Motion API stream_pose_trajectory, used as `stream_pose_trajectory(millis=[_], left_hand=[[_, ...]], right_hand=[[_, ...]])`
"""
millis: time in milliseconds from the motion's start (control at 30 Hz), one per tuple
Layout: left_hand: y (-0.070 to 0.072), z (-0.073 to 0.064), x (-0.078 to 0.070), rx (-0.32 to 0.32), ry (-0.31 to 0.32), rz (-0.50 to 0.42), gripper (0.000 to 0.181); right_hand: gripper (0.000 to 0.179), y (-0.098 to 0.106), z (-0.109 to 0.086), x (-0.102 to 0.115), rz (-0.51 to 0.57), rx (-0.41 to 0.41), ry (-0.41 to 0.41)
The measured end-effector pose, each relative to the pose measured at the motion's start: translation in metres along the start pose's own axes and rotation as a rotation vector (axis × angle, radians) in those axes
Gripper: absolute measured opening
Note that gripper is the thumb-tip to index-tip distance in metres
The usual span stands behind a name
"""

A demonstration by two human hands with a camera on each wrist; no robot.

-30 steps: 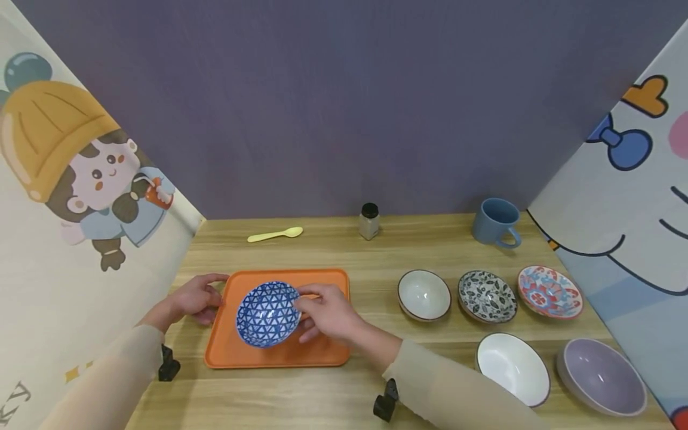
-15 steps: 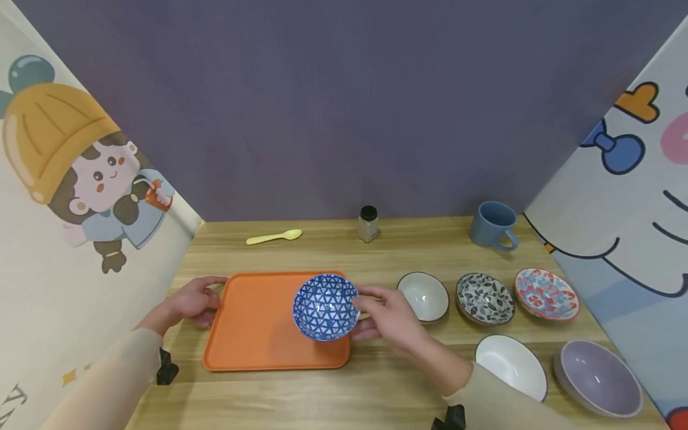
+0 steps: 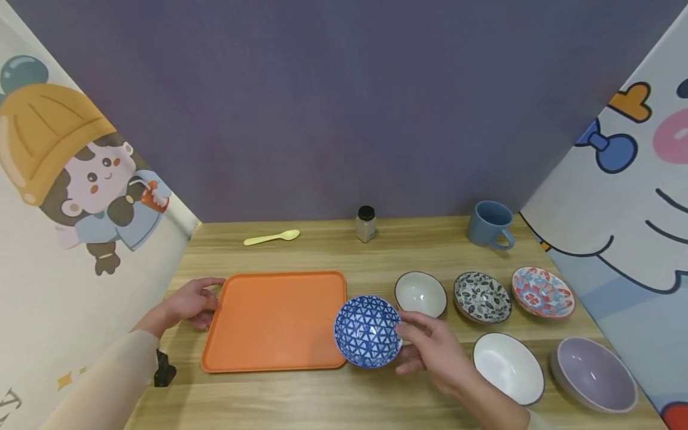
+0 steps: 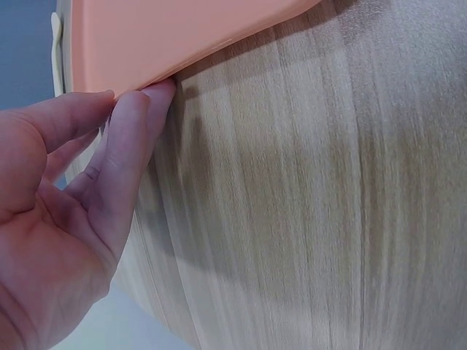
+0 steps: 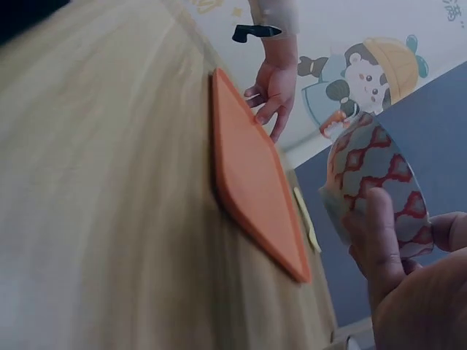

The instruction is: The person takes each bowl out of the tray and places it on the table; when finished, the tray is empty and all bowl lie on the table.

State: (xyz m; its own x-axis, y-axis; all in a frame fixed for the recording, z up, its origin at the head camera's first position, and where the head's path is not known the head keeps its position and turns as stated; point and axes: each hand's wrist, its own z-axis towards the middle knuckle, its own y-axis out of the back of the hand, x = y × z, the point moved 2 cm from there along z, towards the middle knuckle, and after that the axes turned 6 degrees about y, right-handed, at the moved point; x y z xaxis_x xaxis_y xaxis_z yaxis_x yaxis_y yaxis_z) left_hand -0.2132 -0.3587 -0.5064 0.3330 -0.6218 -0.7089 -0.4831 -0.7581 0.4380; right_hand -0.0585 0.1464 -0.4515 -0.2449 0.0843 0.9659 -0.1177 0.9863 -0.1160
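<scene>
My right hand (image 3: 438, 352) holds a small bowl (image 3: 368, 331) by its right side, thumb at the rim and fingers beneath. Inside, the bowl has a blue and white triangle pattern; its outer wall, seen in the right wrist view, bears a red diamond pattern (image 5: 372, 171). It is raised off the table and tilted, just right of an orange tray (image 3: 276, 322). At the tray's left side my left hand (image 3: 190, 303) touches the edge with its fingertips. The left wrist view shows those fingers (image 4: 124, 138) meeting the tray's rim (image 4: 219, 47).
A white bowl (image 3: 421, 294), a leaf-patterned dish (image 3: 482, 297), a red-and-blue dish (image 3: 543, 292), a larger white bowl (image 3: 507, 367) and a purple bowl (image 3: 593, 376) stand right. A yellow spoon (image 3: 271, 237), a black-lidded jar (image 3: 366, 224) and a blue mug (image 3: 489, 224) are behind.
My right hand has carried the patterned bowl rightward from over the tray to beyond its right edge. My left hand has stayed at the tray's left edge.
</scene>
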Motion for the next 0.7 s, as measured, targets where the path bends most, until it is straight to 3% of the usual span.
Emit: stream_pose_trajectory(millis=[267,533,700], left_hand=[[-0.002,-0.002,-0.003,0.007,0.011,-0.005,0.071],[-0.001,-0.002,-0.001,0.018,0.000,-0.011,0.072],[0.000,-0.002,0.001,0.026,-0.011,-0.022,0.072]], right_hand=[[0.062,0.023,-0.030,-0.026,0.007,-0.067,-0.071],[0.074,0.046,-0.058,-0.055,-0.027,-0.104,-0.174],[0.081,0.055,-0.066,-0.068,0.046,-0.136,-0.210]])
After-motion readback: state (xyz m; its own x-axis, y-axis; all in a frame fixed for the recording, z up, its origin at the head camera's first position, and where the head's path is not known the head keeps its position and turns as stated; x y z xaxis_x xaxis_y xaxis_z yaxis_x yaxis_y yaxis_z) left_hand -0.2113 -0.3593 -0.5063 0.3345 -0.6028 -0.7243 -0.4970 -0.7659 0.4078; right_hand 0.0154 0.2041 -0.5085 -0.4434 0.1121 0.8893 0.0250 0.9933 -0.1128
